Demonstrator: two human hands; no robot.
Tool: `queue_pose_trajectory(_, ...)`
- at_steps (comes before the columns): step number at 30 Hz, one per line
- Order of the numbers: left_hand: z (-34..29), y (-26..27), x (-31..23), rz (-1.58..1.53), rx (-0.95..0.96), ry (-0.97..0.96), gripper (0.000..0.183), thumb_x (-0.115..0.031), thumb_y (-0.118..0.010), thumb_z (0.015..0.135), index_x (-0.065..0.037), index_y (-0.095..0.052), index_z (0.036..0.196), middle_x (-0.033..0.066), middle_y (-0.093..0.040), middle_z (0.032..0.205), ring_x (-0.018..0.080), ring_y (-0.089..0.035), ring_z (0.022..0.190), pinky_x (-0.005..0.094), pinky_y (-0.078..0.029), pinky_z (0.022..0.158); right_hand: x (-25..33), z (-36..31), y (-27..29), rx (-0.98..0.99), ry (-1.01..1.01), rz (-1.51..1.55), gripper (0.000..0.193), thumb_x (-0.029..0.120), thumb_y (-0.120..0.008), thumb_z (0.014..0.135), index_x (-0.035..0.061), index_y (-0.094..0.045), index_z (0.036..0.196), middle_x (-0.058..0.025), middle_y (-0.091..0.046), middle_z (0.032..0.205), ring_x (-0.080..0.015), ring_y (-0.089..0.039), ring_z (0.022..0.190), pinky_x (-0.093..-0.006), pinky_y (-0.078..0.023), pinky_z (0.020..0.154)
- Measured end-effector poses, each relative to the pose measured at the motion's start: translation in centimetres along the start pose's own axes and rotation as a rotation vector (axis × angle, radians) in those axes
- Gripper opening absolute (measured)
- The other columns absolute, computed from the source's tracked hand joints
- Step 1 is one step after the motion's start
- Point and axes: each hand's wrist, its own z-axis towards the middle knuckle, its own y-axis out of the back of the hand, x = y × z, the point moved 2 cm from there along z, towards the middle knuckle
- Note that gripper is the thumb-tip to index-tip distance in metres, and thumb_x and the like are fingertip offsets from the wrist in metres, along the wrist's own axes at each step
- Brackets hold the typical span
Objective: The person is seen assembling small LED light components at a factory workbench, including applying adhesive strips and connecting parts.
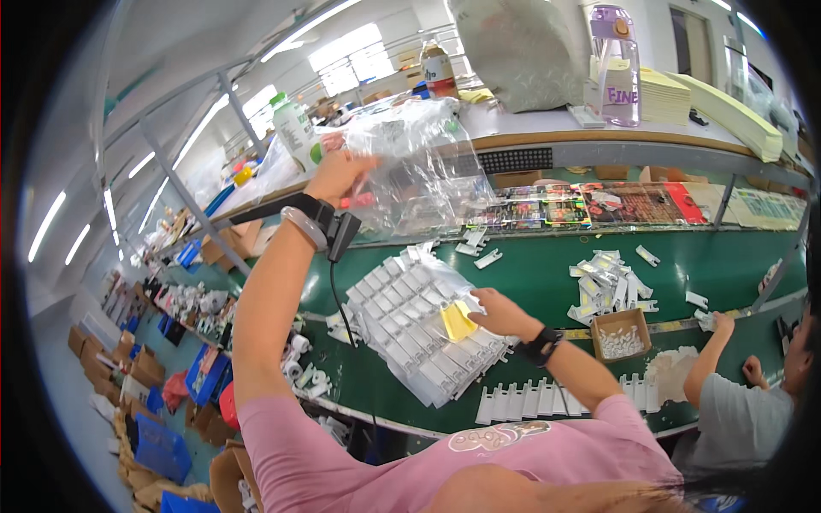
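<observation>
Up at the shelf, my left hand (pixel 342 175) is closed on a crumpled clear plastic bag (pixel 428 162) that hangs over the shelf's front edge. My right hand (pixel 506 315) is lower, over the green work surface, its fingers closed at the edge of a yellow paper slip (pixel 459 321). Beneath the slip lie rows of white plastic parts (pixel 410 316), laid flat side by side with some clear film around them. Both wrists wear dark bands, and a black cable runs down from the left one.
Loose white parts (pixel 603 282) lie piled to the right, behind a small cardboard box (pixel 622 335) of tiny white pieces. More white parts (pixel 530 402) stand in a row nearer me. A co-worker (pixel 744 385) sits at right. Bottles, including a purple-lidded one (pixel 614 68), stand on the shelf.
</observation>
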Motion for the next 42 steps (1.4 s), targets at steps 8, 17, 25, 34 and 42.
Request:
queue_pose_trajectory(8,4.1,4.1,-9.4,-0.644,-0.116,-0.533,0.035,-0.039,-0.061,0.088,-0.02,-0.066,0.117,-0.0034,-0.055,0.115,0.0136,-0.045,0.104,0.0376,-0.036,0.089,16.0,3.4,18.6,-0.356,0.391,-0.318,0.062,0.03,-0.066,0.085,-0.0055,-0.043,0.131,-0.0249,-0.054,0.122,-0.0376,-0.056,0.109,-0.0419,-0.044,0.094)
queue_pose_trajectory(17,2.8,3.1,-12.8,-0.576,-0.086,-0.761,0.031,-0.023,-0.061,0.092,-0.003,-0.065,0.116,0.0037,-0.063,0.11,0.0127,-0.055,0.1,0.0257,-0.043,0.089,21.8,27.4,21.5,-0.804,0.16,-0.39,0.082,0.056,-0.062,0.08,-0.0064,-0.043,0.129,-0.0299,-0.053,0.122,-0.0416,-0.049,0.118,-0.0424,-0.041,0.1)
queue_pose_trajectory(25,-5.1,5.7,-7.6,0.087,-0.825,-1.262,0.069,-0.037,-0.07,0.084,-0.002,-0.044,0.137,0.0156,-0.05,0.133,0.0244,-0.047,0.122,0.039,-0.032,0.105,31.3,23.2,23.4,-0.67,0.126,-1.169,0.023,0.013,-0.053,0.086,-0.0006,-0.069,0.093,-0.0221,-0.064,0.109,-0.0342,-0.065,0.088,-0.0444,-0.052,0.08)
queue_pose_trajectory(34,-5.8,-7.7,-1.1,-0.531,-0.295,-1.225,0.063,-0.034,-0.057,0.093,0.0,-0.033,0.14,0.0162,-0.037,0.143,0.0305,-0.039,0.132,0.0413,-0.025,0.112,17.3,11.2,25.9,-0.961,0.716,0.174,0.012,0.007,-0.052,0.09,0.0026,-0.06,0.098,-0.0081,-0.06,0.088,-0.0188,-0.056,0.081,-0.0313,-0.045,0.068)
queue_pose_trajectory(42,-4.9,-28.9,3.7,-1.665,1.196,-0.288,0.085,-0.069,-0.033,0.091,-0.006,-0.026,0.146,0.0116,-0.037,0.146,0.0285,-0.039,0.131,0.0434,-0.03,0.111,17.1,-7.9,23.3,-0.925,0.3,-0.36,0.022,0.016,-0.053,0.088,0.0025,-0.064,0.102,-0.0199,-0.066,0.097,-0.0334,-0.063,0.094,-0.0393,-0.048,0.08)
